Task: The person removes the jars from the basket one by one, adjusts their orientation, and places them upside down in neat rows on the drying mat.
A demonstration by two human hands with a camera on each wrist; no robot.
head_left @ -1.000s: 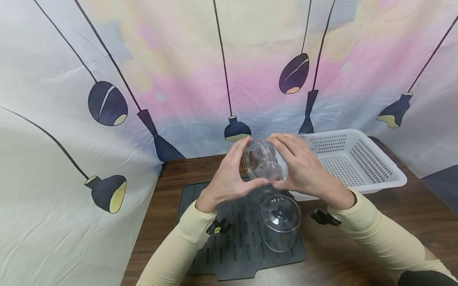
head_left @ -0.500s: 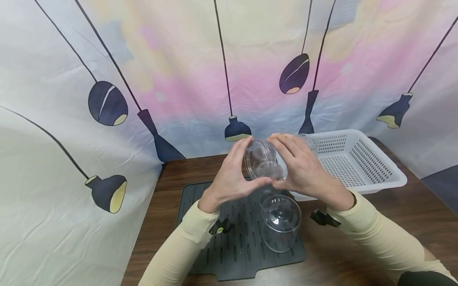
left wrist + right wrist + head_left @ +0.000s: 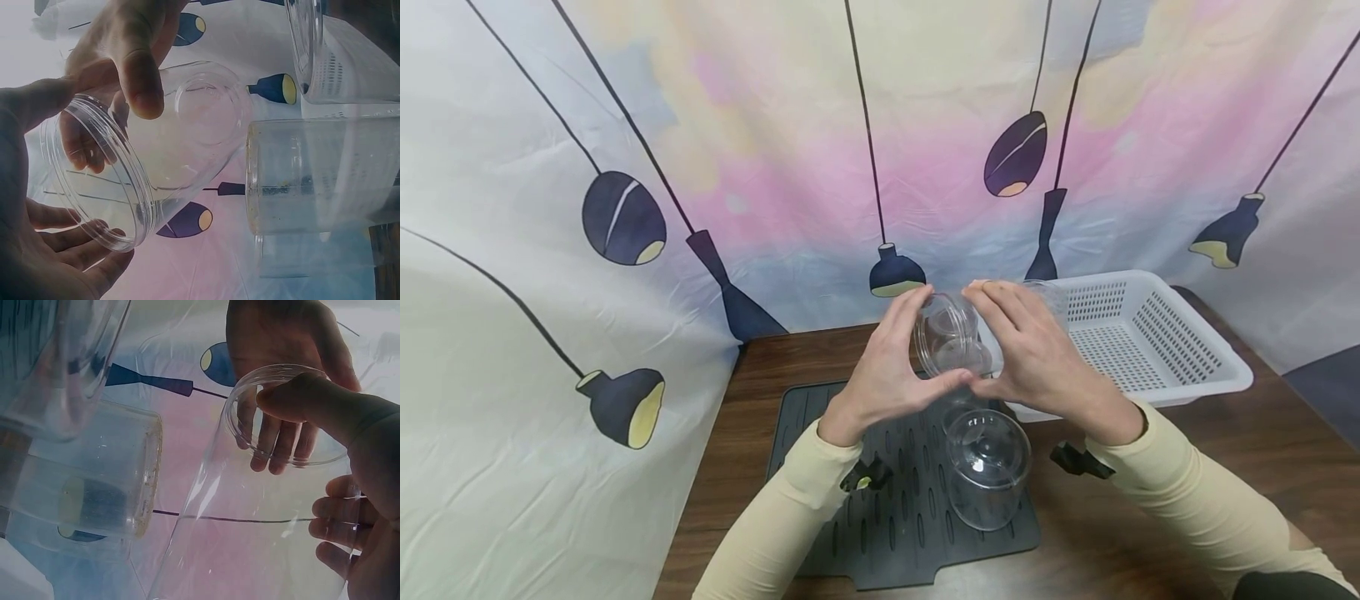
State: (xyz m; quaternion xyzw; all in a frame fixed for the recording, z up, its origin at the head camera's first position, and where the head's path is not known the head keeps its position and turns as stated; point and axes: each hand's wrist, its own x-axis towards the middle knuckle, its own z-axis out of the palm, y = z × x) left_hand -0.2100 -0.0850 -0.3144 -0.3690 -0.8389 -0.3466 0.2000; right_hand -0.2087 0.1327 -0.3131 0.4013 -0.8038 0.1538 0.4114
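Note:
Both hands hold a clear jar (image 3: 946, 337) tilted on its side above the back of the dark mat. My left hand (image 3: 886, 367) curls fingers and thumb round its wide ringed end (image 3: 128, 181); whether that ring is a lid or the bare rim, I cannot tell. Around the jar's body my right hand (image 3: 1033, 354) grips, thumb near the ring in the right wrist view. In front, a clear lidded jar (image 3: 988, 479) stands upright on the ridged mat (image 3: 887, 533). Another clear container (image 3: 957, 410) behind it is partly hidden by the hands.
A white perforated basket (image 3: 1206, 379) stands at the back right of the wooden table (image 3: 1120, 508). A clear container (image 3: 1051, 300) shows at its left end, partly behind my right hand. A patterned cloth (image 3: 820, 150) hangs behind the table.
My left hand has shifted slightly to the right round the jar's ringed end. The right hand and the jar have hardly moved.

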